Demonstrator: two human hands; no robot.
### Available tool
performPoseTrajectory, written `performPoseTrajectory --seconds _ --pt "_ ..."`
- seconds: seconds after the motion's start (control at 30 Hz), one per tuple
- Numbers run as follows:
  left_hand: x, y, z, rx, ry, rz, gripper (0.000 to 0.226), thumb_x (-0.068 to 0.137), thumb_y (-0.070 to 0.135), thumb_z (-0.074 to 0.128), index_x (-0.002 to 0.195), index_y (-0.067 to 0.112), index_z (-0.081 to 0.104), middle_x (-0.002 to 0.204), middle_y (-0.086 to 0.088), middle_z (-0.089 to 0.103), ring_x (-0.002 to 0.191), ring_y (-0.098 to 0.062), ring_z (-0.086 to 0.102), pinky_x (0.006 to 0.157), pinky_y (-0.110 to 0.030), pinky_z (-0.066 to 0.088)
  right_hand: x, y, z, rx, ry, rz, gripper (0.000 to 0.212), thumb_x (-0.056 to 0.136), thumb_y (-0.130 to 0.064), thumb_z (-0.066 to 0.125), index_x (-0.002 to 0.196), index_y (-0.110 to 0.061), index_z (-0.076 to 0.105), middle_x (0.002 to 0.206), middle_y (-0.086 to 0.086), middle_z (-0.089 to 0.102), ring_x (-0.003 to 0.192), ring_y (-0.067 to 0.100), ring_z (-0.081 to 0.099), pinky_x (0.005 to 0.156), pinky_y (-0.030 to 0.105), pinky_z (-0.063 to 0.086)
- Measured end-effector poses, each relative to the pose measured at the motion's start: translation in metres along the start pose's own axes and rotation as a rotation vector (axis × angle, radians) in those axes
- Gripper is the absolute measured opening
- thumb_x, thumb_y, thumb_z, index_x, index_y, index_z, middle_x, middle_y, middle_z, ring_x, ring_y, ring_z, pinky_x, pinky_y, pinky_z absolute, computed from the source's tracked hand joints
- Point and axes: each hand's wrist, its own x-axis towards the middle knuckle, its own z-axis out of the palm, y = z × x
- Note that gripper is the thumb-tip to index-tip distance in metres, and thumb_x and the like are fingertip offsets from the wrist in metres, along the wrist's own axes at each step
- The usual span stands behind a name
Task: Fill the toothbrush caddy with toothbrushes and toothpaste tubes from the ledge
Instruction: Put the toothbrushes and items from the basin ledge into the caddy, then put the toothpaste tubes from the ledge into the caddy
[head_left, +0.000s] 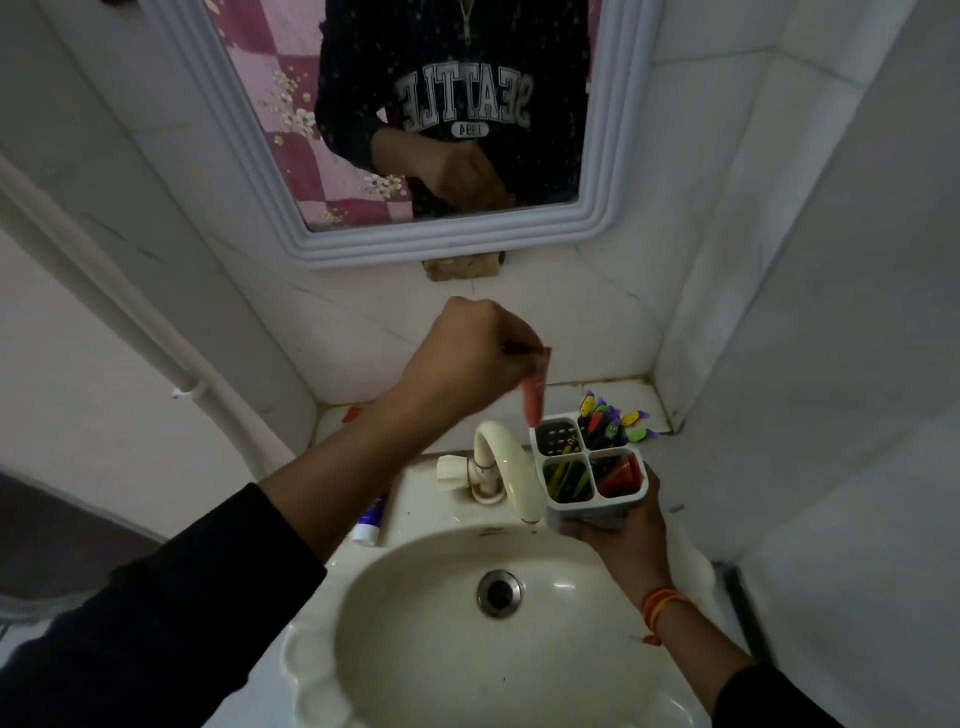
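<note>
Sink basin (415, 649): cream, oval, fills 6 o'clock of view; drain (498, 593) at centre. Cream faucet (506, 462) at the basin's 12 o'clock, spout curving toward the basin.

Mirror (613, 156) at 12 o'clock, white moulded frame. Reflection shows a dark sweatshirt, lettering reversed; reads "SEATTLE", small badge of digits below, not legible with certainty.

Left arm: dark sleeve enters from 8 o'clock, forearm bare, reaching up and across. Left hand (467, 358) raised above the faucet, knuckles up, grip pinched together on the top end of a red toothpaste tube (533, 405). Tube hangs near vertical, lower end just above the caddy's far-left compartment.

Right arm: enters from 5 o'clock, orange thread band at wrist. Right hand (626, 535) cups the toothbrush caddy (641, 486) from below, grip clamped around its base, at 3 o'clock of the faucet.

Caddy: white, four compartments. Far-left empty, perforated floor visible. Far-right holds toothbrushes (613, 418) with multicoloured heads. Near-left holds yellow-green handles. Near-right holds a red item, kind unclear.

White-and-blue tube (371, 522) lies on the sink rim at 9 o'clock of the faucet; print unreadable.
</note>
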Motion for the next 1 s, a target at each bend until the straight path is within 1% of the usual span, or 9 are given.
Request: performPoseTrajectory --seconds 0.1,0.2,0.3,0.43,0.57,0.67,0.8,0.9,1.0 --pt "-0.008 0.022 0.016 -0.011 -0.130 0.038 0.014 0.084 0.023 0.079 0.097 0.021 0.084 0.092 0.006 0.081 0.076 -0.003 0.073 0.082 -0.025 0.061 -0.001 0.000 0.003 0.109 -0.008 0.056 0.100 0.058 -0.012 0.103 0.139 -0.023 0.046 0.118 -0.003 0.066 0.108 0.019 0.069 0.093 0.038 0.062" --pt "-0.017 0.024 0.037 0.090 -0.287 0.042 0.016 0.083 0.025 0.077 0.098 0.024 0.084 0.090 0.006 0.082 0.078 -0.007 0.073 0.080 -0.033 0.062 -0.003 0.002 -0.001 0.041 0.003 -0.042 0.103 0.061 -0.015 0.102 0.146 -0.014 0.045 0.117 -0.001 0.068 0.100 0.014 0.069 0.097 0.050 0.058" --pt "-0.020 0.014 0.031 0.001 -0.294 -0.001 0.016 0.081 0.030 0.080 0.095 0.024 0.084 0.089 0.008 0.081 0.078 -0.003 0.074 0.077 -0.027 0.063 -0.006 -0.006 0.002 -0.017 0.003 -0.070 0.119 0.043 -0.027 0.108 0.146 -0.014 0.050 0.134 0.013 0.063 0.120 0.032 0.065 0.088 0.067 0.059" --pt "-0.019 -0.042 0.009 -0.035 -0.126 -0.193 0.019 0.086 0.033 0.077 0.101 0.021 0.082 0.096 0.008 0.080 0.076 0.000 0.070 0.070 -0.013 0.053 -0.003 -0.005 -0.002 -0.078 -0.053 -0.126 0.119 0.038 -0.015 0.109 0.143 -0.020 0.054 0.141 0.012 0.061 0.130 0.041 0.059 0.078 0.068 0.062" --pt "-0.040 -0.122 0.029 0.303 -0.347 -0.499 0.028 0.089 0.033 0.069 0.109 0.015 0.077 0.113 -0.005 0.076 0.097 -0.019 0.070 0.075 -0.021 0.045 -0.010 -0.001 -0.005 -0.146 -0.057 -0.251 0.128 0.028 -0.034 0.110 0.142 -0.023 0.053 0.142 0.011 0.060 0.129 0.040 0.059 0.082 0.078 0.055" --pt "-0.069 -0.154 0.054 0.327 -0.516 -0.689 0.043 0.093 0.028 0.062 0.130 0.006 0.062 0.129 -0.012 0.066 0.116 -0.027 0.066 0.085 -0.026 0.050 -0.010 0.001 0.000 -0.208 -0.041 -0.270 0.117 0.041 -0.002 0.105 0.141 -0.022 0.049 0.140 0.008 0.062 0.127 0.025 0.063 0.093 0.064 0.059" --pt "-0.101 -0.179 0.089 0.157 -0.403 -0.839 0.085 0.084 0.025 0.076 0.148 0.000 0.025 0.129 -0.019 0.063 0.113 -0.034 0.064 0.089 -0.038 0.055 0.006 0.005 0.004 0.153 -0.123 -0.106 0.110 0.049 0.021 0.096 0.144 -0.005 0.045 0.136 0.013 0.060 0.114 -0.004 0.065 0.078 0.008 0.058" --pt "-0.108 -0.184 0.103 0.044 -0.279 -0.887 0.075 0.079 0.025 0.080 0.132 0.006 0.031 0.111 -0.015 0.067 0.095 -0.032 0.068 0.074 -0.034 0.052 0.010 0.000 0.010 0.429 -0.183 0.034 0.106 0.051 0.021 0.095 0.140 -0.008 0.047 0.135 0.013 0.061 0.118 0.022 0.064 0.074 0.004 0.056" --pt "-0.105 -0.179 0.097 0.005 -0.239 -0.838 0.063 0.072 0.038 0.082 0.117 0.009 0.049 0.101 -0.008 0.071 0.091 -0.028 0.071 0.080 -0.037 0.059 0.012 0.000 0.013 0.554 -0.165 0.077 0.101 0.060 0.030 0.086 0.142 -0.012 0.045 0.137 0.012 0.058 0.116 0.016 0.064 0.066 0.014 0.062"
